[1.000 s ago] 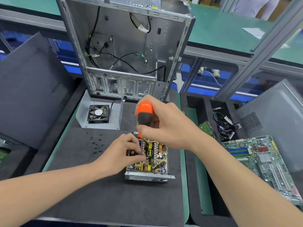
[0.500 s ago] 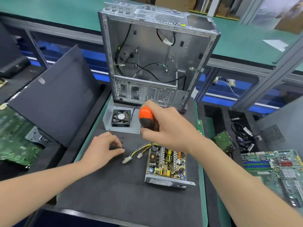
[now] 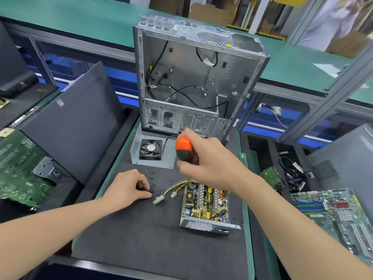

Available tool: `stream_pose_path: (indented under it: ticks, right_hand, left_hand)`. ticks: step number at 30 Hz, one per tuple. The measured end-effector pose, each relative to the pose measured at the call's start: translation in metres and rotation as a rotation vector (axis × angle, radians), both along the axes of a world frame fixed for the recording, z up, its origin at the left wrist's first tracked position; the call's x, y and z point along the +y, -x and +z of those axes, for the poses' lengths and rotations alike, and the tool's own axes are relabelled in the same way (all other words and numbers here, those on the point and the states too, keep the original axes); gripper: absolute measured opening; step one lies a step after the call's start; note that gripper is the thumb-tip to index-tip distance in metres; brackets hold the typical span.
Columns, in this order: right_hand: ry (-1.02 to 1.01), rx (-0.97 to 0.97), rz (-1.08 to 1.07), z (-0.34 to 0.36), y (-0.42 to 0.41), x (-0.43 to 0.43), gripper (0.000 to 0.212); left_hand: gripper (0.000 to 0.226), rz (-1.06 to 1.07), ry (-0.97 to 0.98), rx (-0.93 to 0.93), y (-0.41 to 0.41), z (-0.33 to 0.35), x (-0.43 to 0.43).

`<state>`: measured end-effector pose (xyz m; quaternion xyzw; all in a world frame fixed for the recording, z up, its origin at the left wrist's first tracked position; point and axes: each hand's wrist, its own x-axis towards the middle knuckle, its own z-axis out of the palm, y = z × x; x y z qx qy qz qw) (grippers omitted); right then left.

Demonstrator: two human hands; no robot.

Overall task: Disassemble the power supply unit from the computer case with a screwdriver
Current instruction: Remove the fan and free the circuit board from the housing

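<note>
**Power supply out on the mat**

Head view: a black mat, with the emptied computer case standing at its far edge. The power supply unit lies near-right, board bare. The right hand grips the screwdriver, tip at the unit's far-left corner. The left hand pinches a screw to the left. The unit seems stiff and fairly heavy, its parts fragile: hold it by the metal tray edges.

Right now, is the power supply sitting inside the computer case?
No, the power supply lies out on the black mat, in front of the open computer case.
</note>
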<state>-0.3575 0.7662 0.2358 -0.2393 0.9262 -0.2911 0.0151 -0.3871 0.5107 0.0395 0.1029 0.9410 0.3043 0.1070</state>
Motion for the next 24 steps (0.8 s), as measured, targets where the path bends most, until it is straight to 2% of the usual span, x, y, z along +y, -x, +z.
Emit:
stream_pose_path:
  ticks: [7,10,12,15,18,21,24]
  right_hand:
    - [0.02,-0.027,-0.038,-0.002,-0.006,0.007,0.026]
    - [0.07,-0.045,-0.06,-0.001,-0.01,0.012,0.03]
    - [0.115,-0.012,-0.068,0.001,-0.011,0.016,0.031]
    - [0.118,0.053,-0.069,0.001,-0.011,0.024,0.03]
    - [0.144,0.04,-0.083,-0.004,-0.015,0.037,0.032]
    - [0.214,0.024,-0.139,-0.011,-0.019,0.055,0.031]
    - [0.222,0.056,-0.217,-0.022,-0.02,0.075,0.03]
  left_hand:
    - [0.023,-0.042,0.01,-0.039,0.002,0.003,0.002]
    - [0.018,0.003,-0.064,0.047,-0.003,0.02,0.012]
    - [0.028,0.002,-0.147,-0.001,-0.011,0.037,0.026]
    - [0.052,0.054,-0.557,-0.331,-0.026,0.068,0.063]
    - [0.05,0.131,-0.99,-0.583,-0.03,0.091,0.1]
    - [0.04,0.285,-1.27,-0.66,-0.025,0.106,0.129]
    - [0.026,0.398,-1.309,-0.593,-0.015,0.111,0.151]
